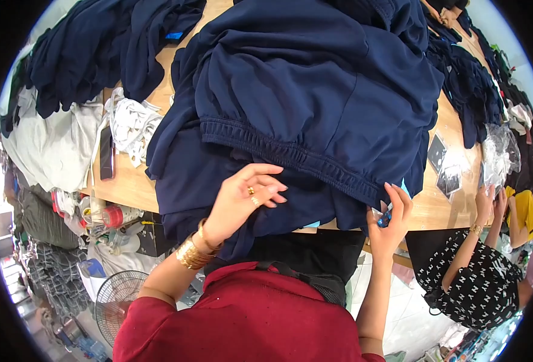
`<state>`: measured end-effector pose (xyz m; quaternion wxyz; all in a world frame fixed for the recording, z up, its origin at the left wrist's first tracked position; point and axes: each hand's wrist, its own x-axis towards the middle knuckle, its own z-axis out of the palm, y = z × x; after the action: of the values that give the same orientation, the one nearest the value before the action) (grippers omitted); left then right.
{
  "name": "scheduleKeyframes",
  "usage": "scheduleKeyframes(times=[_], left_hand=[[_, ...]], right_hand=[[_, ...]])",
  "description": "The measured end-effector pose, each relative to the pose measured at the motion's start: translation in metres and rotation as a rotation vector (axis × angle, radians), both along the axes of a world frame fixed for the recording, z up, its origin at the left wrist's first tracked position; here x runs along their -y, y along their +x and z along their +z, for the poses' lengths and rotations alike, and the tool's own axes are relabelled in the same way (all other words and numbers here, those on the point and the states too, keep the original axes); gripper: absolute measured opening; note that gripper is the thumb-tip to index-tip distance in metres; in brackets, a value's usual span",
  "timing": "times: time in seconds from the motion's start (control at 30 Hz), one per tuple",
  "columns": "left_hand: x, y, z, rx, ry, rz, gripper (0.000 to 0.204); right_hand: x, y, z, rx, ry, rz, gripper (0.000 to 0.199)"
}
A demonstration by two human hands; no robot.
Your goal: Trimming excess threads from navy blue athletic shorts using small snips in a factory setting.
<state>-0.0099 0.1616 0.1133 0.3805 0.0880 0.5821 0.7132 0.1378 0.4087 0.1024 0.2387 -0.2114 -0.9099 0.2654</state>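
Note:
Navy trousers or shorts (284,90) with a gathered elastic waistband (266,143) lie on top of more navy cloth in front of me. My left hand (248,192), wearing rings and gold bangles, hovers just below the waistband with its fingers loosely bent and apart, holding nothing. At the right end of the waistband is my right hand (394,218), its fingers closed around a small shiny blue tool (385,217). Most of that tool is hidden by the fingers, so its exact kind does not show. The right fingertips are at the fabric's edge.
Navy garments are heaped at the far left (91,54) and far right (465,78) of the wooden table (134,190). A phone (106,154) lies beside white scraps (130,123). Clear plastic packaging (499,154) is near a co-worker in black print (478,280). A fan (118,301) stands lower left.

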Motion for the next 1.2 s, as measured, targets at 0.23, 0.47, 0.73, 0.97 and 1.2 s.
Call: scheduleKeyframes(times=[0.23, 0.47, 0.73, 0.97, 1.2], left_hand=[[-0.011, -0.015, -0.002, 0.166, 0.252, 0.356, 0.017], [0.014, -0.035, -0.009, 0.174, 0.443, 0.524, 0.010], [0.019, -0.029, -0.006, 0.095, 0.346, 0.546, 0.016], [0.032, -0.031, -0.003, -1.165, -0.597, 0.518, 0.030], [0.021, -0.084, 0.015, -1.303, -0.552, -0.112, 0.021]], right_hand=[[0.012, -0.002, 0.002, -0.098, -0.014, -0.042, 0.024], [0.006, 0.010, 0.006, -0.163, 0.062, -0.017, 0.015], [0.011, 0.019, 0.004, -0.134, 0.073, -0.015, 0.013], [0.007, 0.010, 0.017, -0.093, -0.023, -0.018, 0.013], [-0.005, 0.002, 0.032, -0.161, -0.224, -0.023, 0.010]])
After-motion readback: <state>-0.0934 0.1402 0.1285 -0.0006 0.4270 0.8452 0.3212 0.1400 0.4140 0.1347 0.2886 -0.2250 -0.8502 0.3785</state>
